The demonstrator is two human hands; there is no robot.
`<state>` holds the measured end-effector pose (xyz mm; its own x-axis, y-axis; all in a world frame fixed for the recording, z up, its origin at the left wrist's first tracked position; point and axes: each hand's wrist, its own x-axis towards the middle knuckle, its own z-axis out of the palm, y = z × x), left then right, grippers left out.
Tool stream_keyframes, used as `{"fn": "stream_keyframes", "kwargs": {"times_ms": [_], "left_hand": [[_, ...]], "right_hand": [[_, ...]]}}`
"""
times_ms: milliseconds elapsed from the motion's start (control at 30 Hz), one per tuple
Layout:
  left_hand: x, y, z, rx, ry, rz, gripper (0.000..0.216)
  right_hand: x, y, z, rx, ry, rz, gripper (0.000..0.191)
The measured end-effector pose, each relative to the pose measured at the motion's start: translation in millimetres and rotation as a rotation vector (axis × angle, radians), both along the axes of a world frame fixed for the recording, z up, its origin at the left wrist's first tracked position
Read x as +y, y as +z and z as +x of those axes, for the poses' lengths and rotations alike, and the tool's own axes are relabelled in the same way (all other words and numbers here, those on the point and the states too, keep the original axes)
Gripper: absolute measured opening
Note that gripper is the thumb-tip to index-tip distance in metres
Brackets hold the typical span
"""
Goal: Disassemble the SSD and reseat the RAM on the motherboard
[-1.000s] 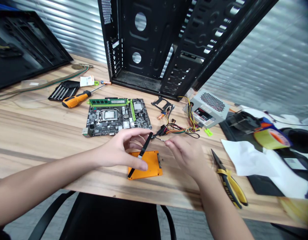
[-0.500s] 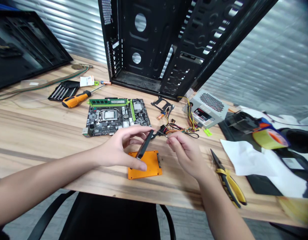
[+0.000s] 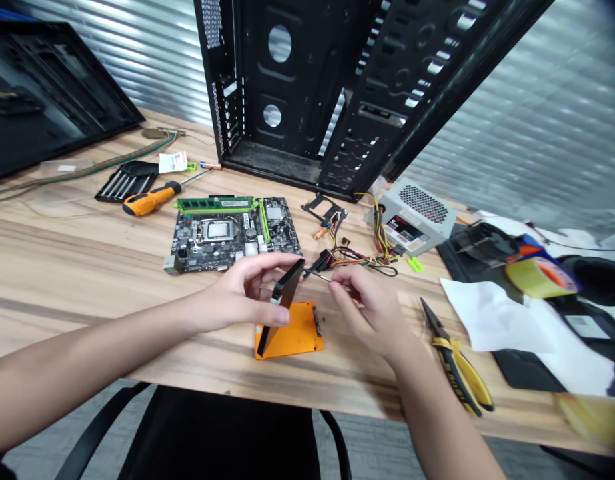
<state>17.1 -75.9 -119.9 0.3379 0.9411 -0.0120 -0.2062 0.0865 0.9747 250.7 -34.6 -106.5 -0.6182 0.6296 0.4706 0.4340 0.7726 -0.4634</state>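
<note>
My left hand (image 3: 242, 297) grips a flat black drive case (image 3: 284, 290) by its edges, tilted steeply on its side, thumb on the near side. Under it an orange solid-state drive (image 3: 300, 333) lies on the table, with a dark connector along its right edge; the black case hides part of it. Between the fingers of my right hand (image 3: 370, 307) is a slim metal screwdriver (image 3: 320, 275). Its thin tip points left at the upper edge of the black case; whether it touches I cannot tell. Most of its handle is hidden in my fist.
Behind my hands lies a motherboard (image 3: 227, 243); an orange-handled screwdriver (image 3: 152, 199) and a bit set (image 3: 127, 180) are farther left. A black computer case (image 3: 302, 100) stands at the back. Rightward are a power supply (image 3: 412, 213) with cables, pliers (image 3: 454, 367) and white paper (image 3: 480, 310).
The black case has turned in my left hand, showing more of its flat face, and its lower end has come down over the orange drive. My right hand has shifted slightly left.
</note>
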Motion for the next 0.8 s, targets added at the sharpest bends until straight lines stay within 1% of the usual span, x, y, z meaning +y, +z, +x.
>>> {"fn": "stream_keyframes", "kwargs": {"times_ms": [233, 367, 567, 700, 800], "left_hand": [[-0.5, -1.2, -0.8, 0.020, 0.018, 0.003, 0.075], [-0.8, -0.1, -0.2, -0.005, 0.021, 0.006, 0.071], [-0.3, 4.5, 0.7, 0.017, 0.032, 0.022, 0.072], [0.1, 2.2, 0.2, 0.021, 0.038, 0.019, 0.072], [-0.2, 0.4, 0.2, 0.011, 0.016, 0.013, 0.074]], "right_hand": [[0.0, 0.5, 0.1, -0.005, -0.019, 0.028, 0.008], [-0.4, 0.4, 0.0, -0.024, -0.015, 0.062, 0.006], [0.6, 0.3, -0.6, -0.040, -0.012, 0.175, 0.007], [2.2, 0.4, 0.0, -0.024, 0.006, 0.238, 0.008], [2.8, 0.2, 1.4, -0.018, 0.003, 0.259, 0.008]]}}
